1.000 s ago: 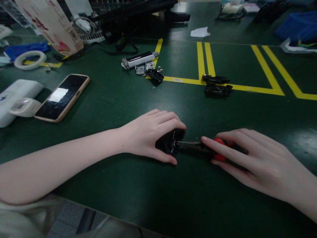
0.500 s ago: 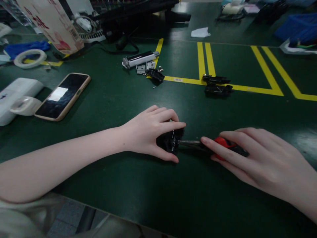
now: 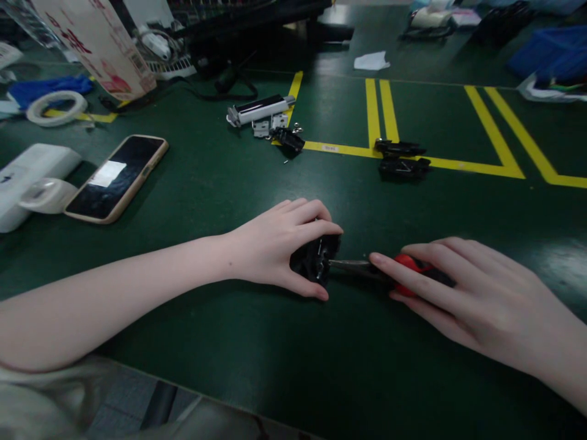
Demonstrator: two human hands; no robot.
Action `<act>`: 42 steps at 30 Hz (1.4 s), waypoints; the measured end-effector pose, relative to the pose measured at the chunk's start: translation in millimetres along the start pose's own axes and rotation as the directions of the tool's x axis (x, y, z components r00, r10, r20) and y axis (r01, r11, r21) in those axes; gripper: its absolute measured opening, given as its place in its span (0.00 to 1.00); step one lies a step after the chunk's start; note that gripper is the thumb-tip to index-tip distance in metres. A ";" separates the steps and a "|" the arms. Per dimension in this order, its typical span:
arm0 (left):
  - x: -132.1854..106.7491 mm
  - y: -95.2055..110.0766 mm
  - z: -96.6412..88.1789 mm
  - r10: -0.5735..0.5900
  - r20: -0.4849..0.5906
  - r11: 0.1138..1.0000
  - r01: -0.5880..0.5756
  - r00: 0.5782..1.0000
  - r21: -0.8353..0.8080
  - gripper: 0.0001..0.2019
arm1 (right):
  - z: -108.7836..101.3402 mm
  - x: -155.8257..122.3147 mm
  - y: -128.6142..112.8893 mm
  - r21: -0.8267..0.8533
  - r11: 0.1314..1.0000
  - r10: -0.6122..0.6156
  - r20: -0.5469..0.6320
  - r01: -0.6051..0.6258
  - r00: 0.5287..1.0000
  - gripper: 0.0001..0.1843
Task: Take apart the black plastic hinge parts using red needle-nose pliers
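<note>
My left hand point(image 3: 284, 247) is closed around a small black plastic part point(image 3: 316, 253) lying on the green table, fingers over its far side and thumb along its near side. Thin metal bits show on the part's right half; the rest is under my palm. From the right, my right hand point(image 3: 472, 293) grips a screwdriver point(image 3: 406, 274) with a red and black handle, the index finger stretched along it. The screwdriver's metal shaft lies almost level, and its tip meets the right side of the black part.
Beyond my hands lie two black plastic pieces point(image 3: 403, 166) and a white-and-black part point(image 3: 261, 110) with small metal bits. At left are a phone point(image 3: 117, 177), a white box point(image 3: 34, 177) and a tape roll point(image 3: 55, 109). Yellow tape point(image 3: 477, 166) marks the table.
My right hand and the screwdriver have shifted very slightly left. My left hand stays almost still around the black part.
</note>
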State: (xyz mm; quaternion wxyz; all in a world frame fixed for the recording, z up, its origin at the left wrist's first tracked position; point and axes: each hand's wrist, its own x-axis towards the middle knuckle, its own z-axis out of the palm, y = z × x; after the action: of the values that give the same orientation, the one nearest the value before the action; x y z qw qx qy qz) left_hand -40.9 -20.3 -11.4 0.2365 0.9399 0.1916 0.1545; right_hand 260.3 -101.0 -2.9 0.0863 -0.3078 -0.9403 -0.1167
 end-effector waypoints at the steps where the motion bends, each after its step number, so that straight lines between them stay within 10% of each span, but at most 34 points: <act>1: 0.1 -0.5 0.1 0.007 -0.001 1.000 -0.007 1.000 -0.014 0.40 | 1.0 -0.4 -0.3 0.027 1.000 0.010 0.002 -0.010 1.000 0.28; 42: -0.2 -3.6 -4.0 -0.002 0.087 0.944 0.030 0.996 -0.328 0.42 | 1.4 2.6 -5.5 0.132 0.987 0.094 0.017 -0.095 0.995 0.33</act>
State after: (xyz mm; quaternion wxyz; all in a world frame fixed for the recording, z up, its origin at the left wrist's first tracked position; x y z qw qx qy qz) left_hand -43.7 -15.9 -9.9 0.3991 0.8915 0.1606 0.1422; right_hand 254.8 -103.5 -4.5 0.1072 -0.3463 -0.9307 -0.0480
